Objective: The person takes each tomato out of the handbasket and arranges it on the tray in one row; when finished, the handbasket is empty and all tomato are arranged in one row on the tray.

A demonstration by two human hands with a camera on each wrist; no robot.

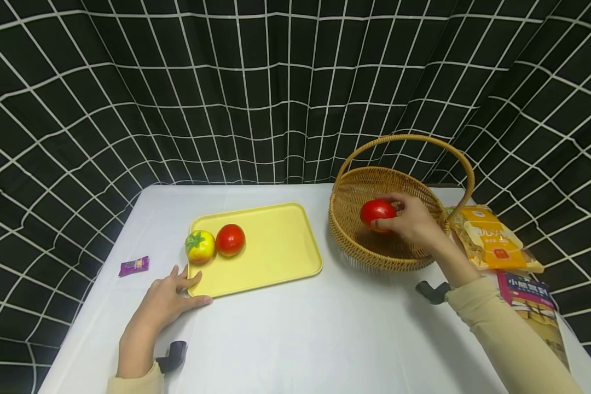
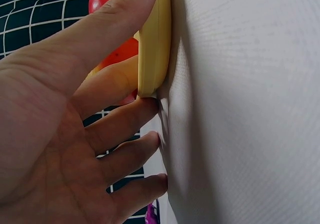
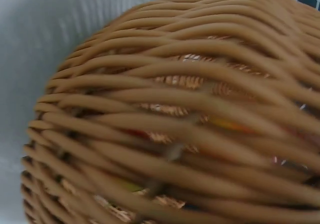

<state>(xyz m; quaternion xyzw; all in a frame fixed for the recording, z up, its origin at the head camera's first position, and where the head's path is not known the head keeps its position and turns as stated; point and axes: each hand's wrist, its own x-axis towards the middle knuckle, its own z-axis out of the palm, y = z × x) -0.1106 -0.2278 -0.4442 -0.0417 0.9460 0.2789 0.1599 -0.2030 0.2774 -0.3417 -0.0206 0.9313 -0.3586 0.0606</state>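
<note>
Within the mouth of the wicker basket (image 1: 374,260), a glossy red tomato (image 1: 376,212) is held between the thumb and fingers of my right hand (image 1: 412,220). How deep it hangs I cannot tell, since the right wrist view shows only woven strands with blurred colours through the gaps. From its even, shiny skin I take it for a hard imitation: light, unlikely to bruise, but slick enough to roll out of a loose pinch. It offers no handle, so the surest hold seems to be around its widest part, thumb opposite fingers.

The basket is a rounded brown bowl with ribbed sides and a tall arched handle, and looks stiff. To its left lies the yellow tray (image 1: 276,246), smooth, low-rimmed and round-cornered, probably plastic. My left hand (image 1: 163,300) pinches its near left corner between thumb and forefinger, the other fingers spread out. On it a second red tomato (image 1: 230,239) sits against a yellow tomato (image 1: 200,247) with a green star-shaped top.

Farther out, a small purple packet (image 1: 134,266) lies left of the tray; an orange bag (image 1: 499,241) of thin film lies right of the basket.
</note>
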